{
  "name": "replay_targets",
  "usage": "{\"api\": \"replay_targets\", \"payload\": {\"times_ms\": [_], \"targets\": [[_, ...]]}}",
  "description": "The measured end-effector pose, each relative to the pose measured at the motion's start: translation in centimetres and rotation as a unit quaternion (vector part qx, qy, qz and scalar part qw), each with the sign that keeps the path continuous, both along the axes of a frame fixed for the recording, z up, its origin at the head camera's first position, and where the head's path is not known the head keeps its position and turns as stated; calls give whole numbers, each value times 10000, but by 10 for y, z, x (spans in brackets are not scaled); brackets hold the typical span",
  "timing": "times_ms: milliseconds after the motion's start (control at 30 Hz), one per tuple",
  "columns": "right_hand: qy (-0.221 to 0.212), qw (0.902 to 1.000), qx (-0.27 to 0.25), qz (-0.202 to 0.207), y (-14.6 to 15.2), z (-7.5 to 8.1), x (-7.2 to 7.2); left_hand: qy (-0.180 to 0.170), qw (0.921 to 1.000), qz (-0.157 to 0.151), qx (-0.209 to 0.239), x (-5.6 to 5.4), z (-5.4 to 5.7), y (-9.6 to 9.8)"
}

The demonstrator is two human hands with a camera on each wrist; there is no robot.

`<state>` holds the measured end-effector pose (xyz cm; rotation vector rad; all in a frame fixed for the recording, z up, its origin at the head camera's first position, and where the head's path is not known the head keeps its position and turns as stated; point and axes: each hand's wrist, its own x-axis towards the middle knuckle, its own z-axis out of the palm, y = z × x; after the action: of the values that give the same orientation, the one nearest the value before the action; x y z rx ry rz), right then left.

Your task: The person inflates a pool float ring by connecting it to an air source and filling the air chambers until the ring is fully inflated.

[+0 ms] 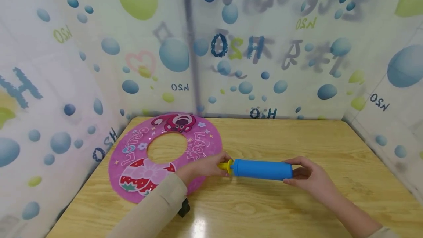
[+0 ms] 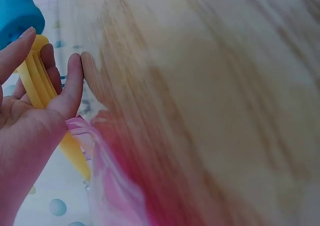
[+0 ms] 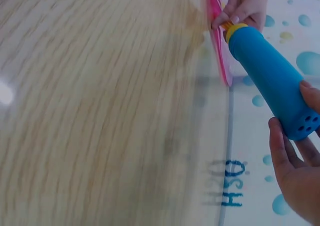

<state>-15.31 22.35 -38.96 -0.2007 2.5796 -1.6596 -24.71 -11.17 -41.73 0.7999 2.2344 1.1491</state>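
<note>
A blue hand air pump (image 1: pixel 262 169) lies crosswise between both hands, held over the table. My left hand (image 1: pixel 211 165) pinches its yellow tapered nozzle (image 2: pixel 37 80) between thumb and fingers. At the other end, my right hand (image 1: pixel 310 179) grips the blue barrel; several small holes show in that end face in the right wrist view. A flat pink swim ring (image 1: pixel 115 168), printed with a bear and strawberries, lies under and beside my left forearm. Its pink edge (image 2: pixel 115 171) appears just past the left hand in the left wrist view.
The wooden table (image 1: pixel 281 139) has walls on its back and sides, covered with a bubble-print sheet (image 1: pixel 290 43). A small black object (image 1: pixel 184 208) shows by the left sleeve. The ring takes up the table's left part.
</note>
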Motion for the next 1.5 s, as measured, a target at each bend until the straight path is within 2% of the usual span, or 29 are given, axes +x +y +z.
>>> {"api": "replay_targets", "payload": {"times_ms": [267, 367, 600, 867, 1000, 1100, 1500], "targets": [[259, 9996, -118, -72, 42, 1, 7, 35, 9998, 114, -167, 0, 3, 2], [331, 9993, 3, -188, 56, 3, 11, 18, 9996, 132, -230, 0, 4, 2], [161, 9987, 66, -487, 85, 7, 20, -55, 9996, 146, -241, -2, 1, 2], [303, 9922, 802, -902, 102, 6, 30, -44, 9996, 121, -255, -3, 0, 2], [222, 9911, 896, -955, 102, 8, 30, -61, 9996, 99, -248, -3, 1, 2], [86, 9934, 739, -869, 96, 9, 29, -31, 9997, 88, -247, -3, 2, 2], [50, 9986, 228, -475, 44, 3, 17, 18, 9997, 67, -241, -2, 1, 2]]}}
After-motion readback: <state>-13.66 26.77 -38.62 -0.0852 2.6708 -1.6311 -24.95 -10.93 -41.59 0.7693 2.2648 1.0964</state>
